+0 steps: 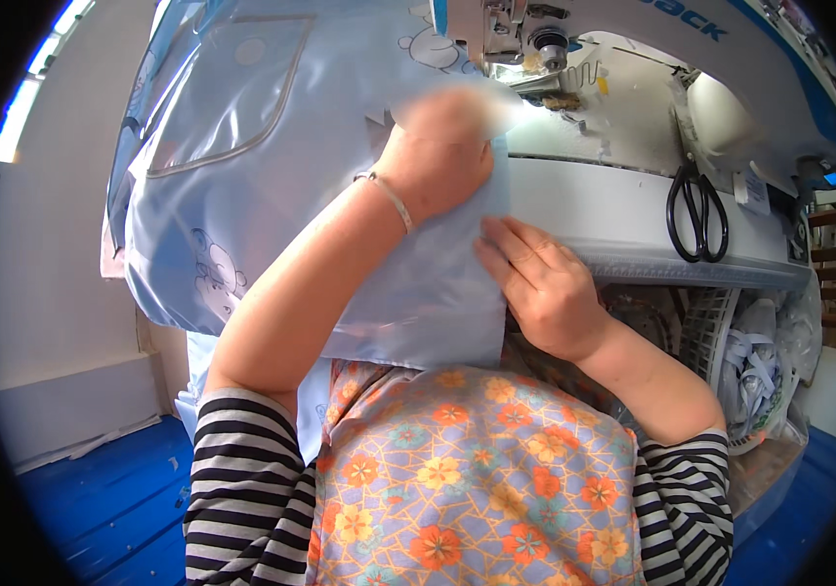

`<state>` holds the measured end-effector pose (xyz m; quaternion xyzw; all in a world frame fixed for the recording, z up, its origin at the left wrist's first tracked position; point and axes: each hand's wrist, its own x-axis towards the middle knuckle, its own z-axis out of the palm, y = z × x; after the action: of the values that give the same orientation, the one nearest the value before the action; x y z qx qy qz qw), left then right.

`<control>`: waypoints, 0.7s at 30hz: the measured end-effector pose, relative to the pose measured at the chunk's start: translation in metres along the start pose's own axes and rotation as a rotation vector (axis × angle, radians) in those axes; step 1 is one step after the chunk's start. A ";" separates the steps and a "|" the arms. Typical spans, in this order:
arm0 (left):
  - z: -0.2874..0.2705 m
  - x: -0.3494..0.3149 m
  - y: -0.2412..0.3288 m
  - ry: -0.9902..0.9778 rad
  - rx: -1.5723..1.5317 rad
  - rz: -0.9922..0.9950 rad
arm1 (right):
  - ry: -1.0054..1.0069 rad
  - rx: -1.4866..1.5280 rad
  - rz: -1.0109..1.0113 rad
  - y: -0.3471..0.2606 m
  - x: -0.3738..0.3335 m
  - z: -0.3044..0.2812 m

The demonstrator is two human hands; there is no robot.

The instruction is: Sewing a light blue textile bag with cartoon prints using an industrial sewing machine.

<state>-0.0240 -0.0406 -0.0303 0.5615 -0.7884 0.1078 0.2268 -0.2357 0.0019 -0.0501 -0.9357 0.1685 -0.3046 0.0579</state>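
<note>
A light blue satiny fabric [418, 303] with printed cartoon bears and a grey-edged pocket shape covers the left of the table and hangs toward my lap. My left hand [442, 146] rests on it just in front of the sewing machine [525, 44]; its fingers are smeared by blur and glare, so their grip is not clear. Lower down, the fingers of my right hand [540, 288] are closed together at the fabric's right edge, fingertips over it. The thumb of that hand is hidden.
Black-handled scissors [697, 210] lie on the white table [584, 200] to the right. A ruler strip [672, 269] runs along its front edge. Below stands a white plastic basket [706, 332] beside clear bags [755, 376] of white strips. The machine's arm overhangs the far right.
</note>
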 end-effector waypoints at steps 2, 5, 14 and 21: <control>-0.002 0.000 0.002 -0.022 -0.017 -0.012 | -0.022 0.007 0.007 0.000 0.001 -0.001; -0.007 0.000 0.004 -0.046 -0.035 -0.021 | -0.019 0.031 0.026 0.002 0.004 0.002; -0.013 -0.002 -0.003 -0.077 -0.102 0.029 | -0.077 0.501 0.215 0.028 0.029 -0.017; -0.023 0.010 -0.020 -0.176 -0.255 -0.004 | 0.093 0.370 0.076 0.006 0.041 -0.014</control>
<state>-0.0026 -0.0461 -0.0066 0.5369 -0.8115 -0.0434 0.2264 -0.2141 -0.0181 -0.0174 -0.8870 0.1472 -0.3707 0.2328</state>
